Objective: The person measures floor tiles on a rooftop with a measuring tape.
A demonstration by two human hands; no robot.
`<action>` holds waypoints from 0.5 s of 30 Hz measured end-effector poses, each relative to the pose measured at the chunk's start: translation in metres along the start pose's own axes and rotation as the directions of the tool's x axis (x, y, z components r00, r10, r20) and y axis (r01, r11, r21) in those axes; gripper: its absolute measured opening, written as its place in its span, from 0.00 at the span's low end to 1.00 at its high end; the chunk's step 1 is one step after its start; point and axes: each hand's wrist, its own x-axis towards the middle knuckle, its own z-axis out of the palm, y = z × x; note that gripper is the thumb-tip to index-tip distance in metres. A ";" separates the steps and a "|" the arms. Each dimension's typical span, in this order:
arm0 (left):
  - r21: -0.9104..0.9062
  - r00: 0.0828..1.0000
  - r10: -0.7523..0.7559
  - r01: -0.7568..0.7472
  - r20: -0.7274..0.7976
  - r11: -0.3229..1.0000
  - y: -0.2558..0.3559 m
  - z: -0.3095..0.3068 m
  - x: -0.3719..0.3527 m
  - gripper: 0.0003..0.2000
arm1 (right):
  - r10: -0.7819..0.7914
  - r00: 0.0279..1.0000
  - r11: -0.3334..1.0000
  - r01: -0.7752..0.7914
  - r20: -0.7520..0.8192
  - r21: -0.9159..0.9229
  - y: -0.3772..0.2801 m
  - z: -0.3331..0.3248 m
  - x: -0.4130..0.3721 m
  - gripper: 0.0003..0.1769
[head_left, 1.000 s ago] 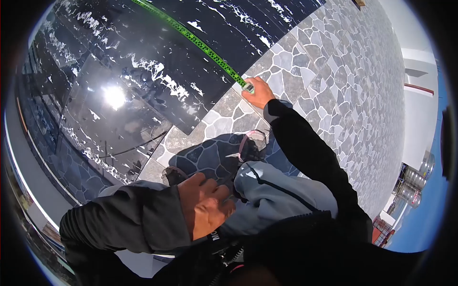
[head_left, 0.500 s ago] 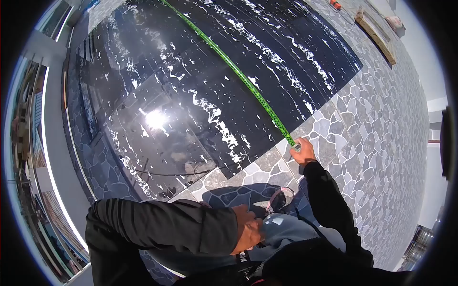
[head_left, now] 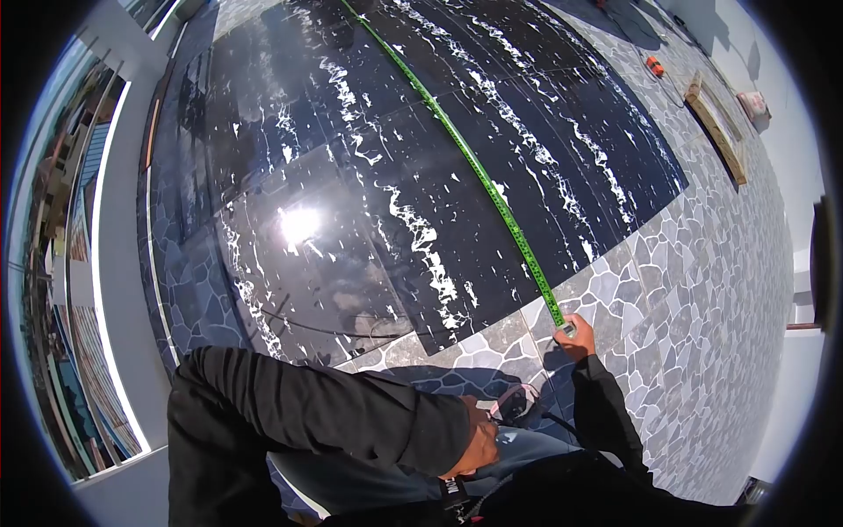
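Note:
A green measuring tape (head_left: 479,176) runs in a long line across glossy black marble-look tiles (head_left: 421,158). My right hand (head_left: 577,338) presses the tape's near end down on the grey stone-pattern floor (head_left: 685,290), just past the black tiles' edge. My left hand (head_left: 481,443) rests on my knee, mostly hidden behind its black sleeve; its fingers cannot be seen clearly. My shoe (head_left: 516,402) shows between the two arms.
A white parapet (head_left: 118,246) borders the floor on the left. A wooden plank (head_left: 718,127), an orange tool (head_left: 654,64) and a pale bag (head_left: 755,105) lie at the far right. Sun glare sits on the black tiles.
The view has risen and tilted up, so more of the black tiles and tape shows. My right hand stays on the tape end; my left hand is now more hidden by its sleeve.

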 end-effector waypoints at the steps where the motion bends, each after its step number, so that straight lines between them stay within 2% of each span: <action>1: -0.002 1.000 0.001 -0.001 -0.001 1.000 -0.001 0.000 0.000 0.14 | 0.004 1.000 1.000 -0.004 -0.005 0.008 0.003 0.000 -0.003 0.19; 4: -0.028 1.000 0.011 -0.011 -0.020 1.000 -0.002 -0.003 -0.004 0.15 | 0.082 0.997 0.996 -0.082 -0.003 0.022 0.005 -0.002 -0.012 0.17; 6: -0.010 0.999 -0.001 0.001 -0.043 1.000 -0.002 -0.001 -0.003 0.21 | 0.117 0.993 0.993 -0.117 -0.004 0.018 0.008 -0.001 -0.016 0.16; 8: -0.010 1.000 0.002 -0.002 -0.017 1.000 -0.002 -0.004 -0.004 0.17 | 0.160 0.987 0.987 -0.160 -0.006 0.016 0.011 0.001 -0.020 0.15; 10: -0.013 1.000 0.018 -0.018 0.017 1.000 -0.001 -0.010 -0.005 0.15 | 0.163 0.987 0.985 -0.164 0.016 0.046 0.017 0.002 -0.024 0.13; 11: 0.015 1.000 -0.017 0.017 0.002 1.000 -0.001 -0.010 -0.007 0.15 | 0.013 0.999 0.994 -0.018 -0.041 -0.106 0.017 0.005 -0.021 0.13; 12: 0.033 1.000 -0.026 0.026 -0.001 0.999 0.000 -0.006 -0.006 0.14 | 0.067 0.998 0.997 -0.067 -0.015 -0.047 0.022 0.005 -0.023 0.14; 13: 0.200 0.990 0.022 0.006 -0.139 0.980 -0.003 0.014 -0.007 0.14 | 0.136 0.991 0.990 -0.136 0.000 0.023 0.021 0.006 -0.024 0.14; 14: 0.195 0.982 0.033 0.004 -0.186 0.981 -0.003 0.014 -0.007 0.14 | 0.250 0.967 0.962 -0.253 0.048 0.102 0.008 0.002 -0.027 0.14; 15: 0.189 0.971 0.045 0.000 -0.233 0.982 -0.002 0.014 -0.008 0.14 | 0.237 0.971 0.968 -0.239 0.032 0.074 0.017 0.003 -0.025 0.15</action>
